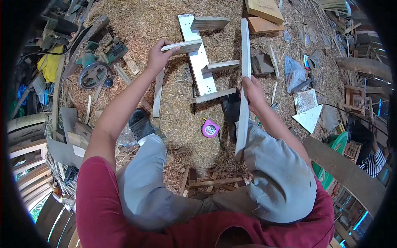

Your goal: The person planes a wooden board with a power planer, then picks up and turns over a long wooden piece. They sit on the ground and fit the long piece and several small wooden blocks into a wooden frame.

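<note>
My left hand (159, 57) is closed on the near end of a short wooden board (186, 46), whose far end lies over a white panel (200, 64) with small dark holes. More short boards stand on edge along this panel, one at its far end (211, 23), another (223, 65) toward the near end and one across the near end (213, 96). In my right hand (253, 93) is a long, narrow wooden strip (245, 53), gripped around its middle. The strip's lower end reaches my knee. A pink tape measure (210, 129) lies on the ground between my feet.
Wood shavings cover the ground. A green machine with a handwheel (93, 74) stands left. Thick wood blocks (264, 10) lie at the far right, with a plastic bag (294, 73) and white offcuts (308, 118) nearer. Another person's striped clothing (374, 163) shows at the right edge.
</note>
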`<state>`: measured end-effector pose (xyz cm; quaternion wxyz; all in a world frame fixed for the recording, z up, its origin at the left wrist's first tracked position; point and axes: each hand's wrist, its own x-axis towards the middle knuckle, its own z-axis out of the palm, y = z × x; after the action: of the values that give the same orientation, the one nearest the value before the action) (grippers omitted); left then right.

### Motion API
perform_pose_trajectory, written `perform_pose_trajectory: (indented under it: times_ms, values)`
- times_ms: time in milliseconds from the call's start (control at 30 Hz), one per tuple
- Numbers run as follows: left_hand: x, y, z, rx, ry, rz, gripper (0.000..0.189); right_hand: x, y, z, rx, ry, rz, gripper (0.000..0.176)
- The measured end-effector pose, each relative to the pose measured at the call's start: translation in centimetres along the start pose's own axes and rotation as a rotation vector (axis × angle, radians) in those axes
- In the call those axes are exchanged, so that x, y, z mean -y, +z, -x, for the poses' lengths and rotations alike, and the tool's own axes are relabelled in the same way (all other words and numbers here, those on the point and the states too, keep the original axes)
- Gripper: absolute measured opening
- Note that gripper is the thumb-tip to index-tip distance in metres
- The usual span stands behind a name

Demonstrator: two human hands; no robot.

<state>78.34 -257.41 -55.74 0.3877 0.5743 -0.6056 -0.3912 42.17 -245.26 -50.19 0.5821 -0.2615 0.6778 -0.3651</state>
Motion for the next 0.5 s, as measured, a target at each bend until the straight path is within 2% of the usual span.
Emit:
perform_pose_trajectory:
  times_ms: [67,167,267,367,400,500]
  values:
    - [0.1,0.0,-0.2,-0.001,0.017,-0.020,0.026,1.9,2.0,1.9,-0.002,-0.013,-0.074,0.017]
    - [0.2,-0.2,0.2,0.003,0.023,-0.098,0.027,0.8,3.2,0.1,0.096,-0.185,-0.167,0.016]
    - [-1.6,-1.0,0.7,0.076,-0.072,-0.154,0.027,4.0,6.8,1.0,0.258,-0.269,-0.039,0.030]
    - [-4.2,-1.3,2.9,-0.105,0.203,-0.345,0.024,4.9,10.3,-0.2,0.405,-0.346,-0.032,0.041]
    - [-5.4,-1.8,4.0,-0.032,0.205,-0.329,0.025,4.8,11.6,-0.9,0.435,-0.412,-0.112,0.042]
    - [-8.4,-1.0,9.3,0.198,-0.088,0.124,0.032,7.0,13.4,-0.8,0.463,-0.402,-0.007,0.044]
